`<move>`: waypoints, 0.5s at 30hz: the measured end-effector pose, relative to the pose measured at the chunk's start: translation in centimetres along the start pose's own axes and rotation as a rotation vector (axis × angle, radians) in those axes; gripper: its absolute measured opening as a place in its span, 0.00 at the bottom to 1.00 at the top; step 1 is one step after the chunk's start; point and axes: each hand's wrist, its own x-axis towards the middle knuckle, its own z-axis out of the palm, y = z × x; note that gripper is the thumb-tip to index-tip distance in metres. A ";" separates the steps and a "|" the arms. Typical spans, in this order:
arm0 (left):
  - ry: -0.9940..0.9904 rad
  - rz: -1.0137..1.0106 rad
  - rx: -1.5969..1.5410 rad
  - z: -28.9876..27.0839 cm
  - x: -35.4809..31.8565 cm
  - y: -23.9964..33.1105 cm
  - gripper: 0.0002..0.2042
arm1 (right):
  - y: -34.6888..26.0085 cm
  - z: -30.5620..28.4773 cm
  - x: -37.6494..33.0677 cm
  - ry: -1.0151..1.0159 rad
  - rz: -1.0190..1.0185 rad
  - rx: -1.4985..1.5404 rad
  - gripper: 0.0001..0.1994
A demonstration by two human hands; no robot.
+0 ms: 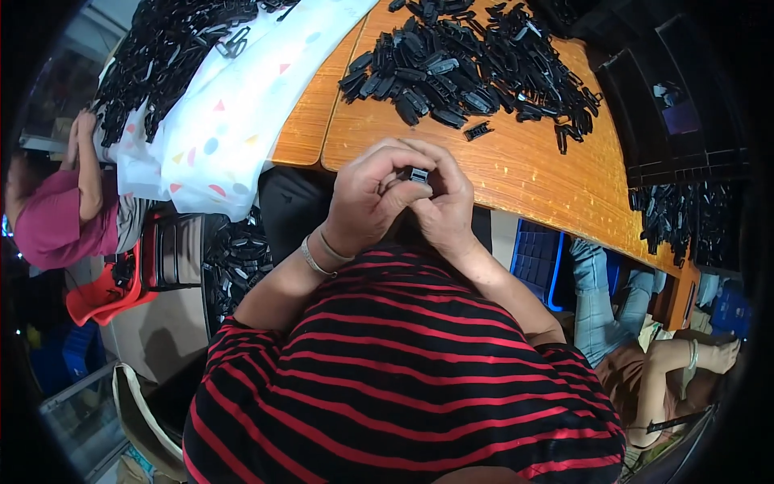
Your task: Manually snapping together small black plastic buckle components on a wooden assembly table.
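A small black piece (418, 175) is at the near edge of the counter (528, 181), pinched by the left hand (361, 194); the right hand (451, 194) curls close around, its grip impossible to tell. On the counter lie a lone black part (478, 131), a black heap (443, 73) farther back and, leftward, a patterned white sheet (250, 105).

Left fingers (389, 164) against right fingers (446, 165), curled

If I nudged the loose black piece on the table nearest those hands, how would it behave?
The black piece would probably slide, not roll, given its narrow, angular shape. Its crisp edges suggest it's stiff. Being small with apparent gaps, it's likely light.
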 end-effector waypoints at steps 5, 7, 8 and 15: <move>0.025 0.204 0.154 0.2 -0.1 0.7 0.09 | -0.4 0.6 -0.8 -0.007 -0.210 -0.322 0.22; 0.036 0.221 0.167 0.1 -0.4 1.1 0.08 | -0.5 0.8 -0.9 -0.021 -0.243 -0.335 0.22; 0.039 0.215 0.163 0.1 -0.5 1.5 0.08 | -0.5 0.7 -0.9 -0.035 -0.269 -0.347 0.22; 0.085 0.018 0.113 -1.2 -1.7 0.5 0.09 | -1.7 0.8 -0.2 -0.132 0.074 -0.239 0.25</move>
